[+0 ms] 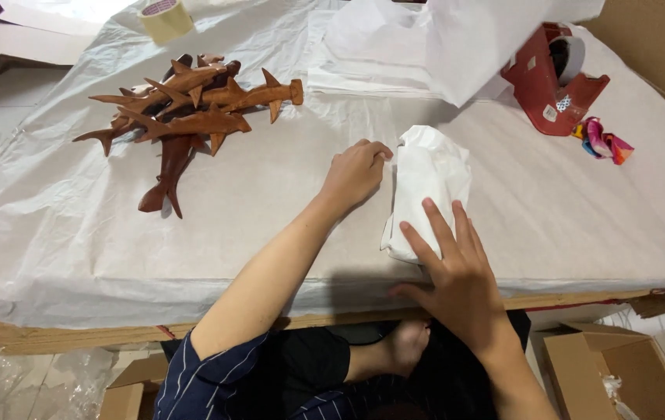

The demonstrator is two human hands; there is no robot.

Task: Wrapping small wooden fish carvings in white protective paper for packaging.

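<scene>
While the white paper-wrapped oblong bundle [428,187] lies on the paper-covered table [114,233], long axis running twelve to six, the left hand [356,173] pinches its nine o'clock edge and the right hand [457,272], fingers spread, presses its six o'clock end.

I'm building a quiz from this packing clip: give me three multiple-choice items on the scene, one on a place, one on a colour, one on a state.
1. Where does the pile of brown carved wooden sharks lie?
A. left of the hands
B. right of the hands
C. on the floor

2. What colour is the plastic tape dispenser?
A. blue
B. red
C. green

3. How is the white paper-wrapped bundle handled?
A. untouched
B. lifted in the air
C. touched by both hands on the table

Answers: 1 A, the pile lies at the table's far left. 2 B, its body is red. 3 C, the left hand pinches its edge and the right hand presses its near end.
</scene>
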